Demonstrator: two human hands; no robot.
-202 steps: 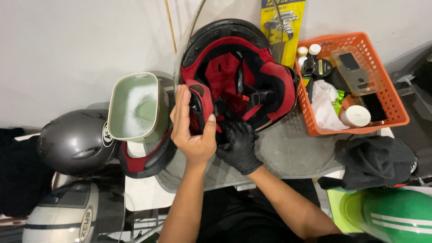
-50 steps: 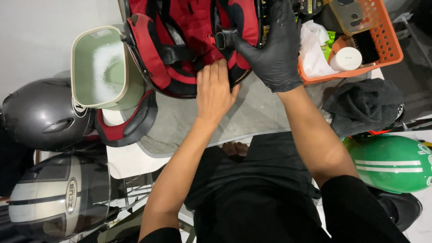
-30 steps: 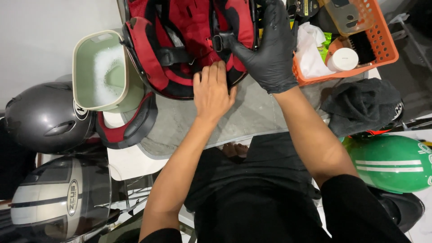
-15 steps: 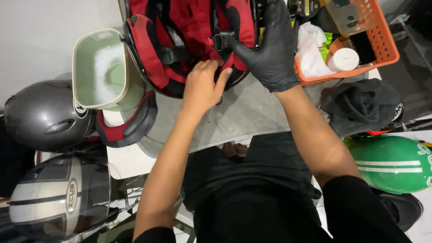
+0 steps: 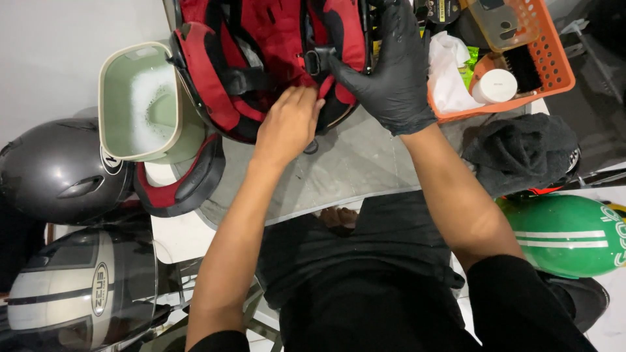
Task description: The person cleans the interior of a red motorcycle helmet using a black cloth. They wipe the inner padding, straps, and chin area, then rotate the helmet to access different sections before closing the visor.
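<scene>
Left grip: the bare left hand (image 5: 287,124) is curled, fingertips pinching the red lining at the lower rim of the upturned helmet (image 5: 267,65); closed on the padding, as far as the view shows.
Right grip: the right hand (image 5: 391,72), in a black glove, lies spread against the helmet's right rim beside the chin-strap buckle (image 5: 313,62); fingers extended, bracing rather than clasping.
Helmet position: at the far edge of the bench (image 5: 352,169), opening upward, partly cut off by the top of the view, its left side close against the pale green tub (image 5: 140,101).
Near left: the tub holds foamy water and sits at the bench's left edge; a loose red-and-black pad (image 5: 186,186) lies below it, at the near-left corner.
Near right: an orange basket (image 5: 554,58) with a white cloth and a small round white container stands at the far-right corner; a dark cloth (image 5: 521,150) lies in front of it.
Off the bench: grey, white-striped and green helmets sit lower down on both sides.
Risk, tub: a pull on the lining could rock the helmet into the tub and slop water over the edge.
Risk, lining: a pinch hold on the fabric alone may strain a seam or fastener.
Risk, brace: the flat right palm could slide, letting the helmet roll.
</scene>
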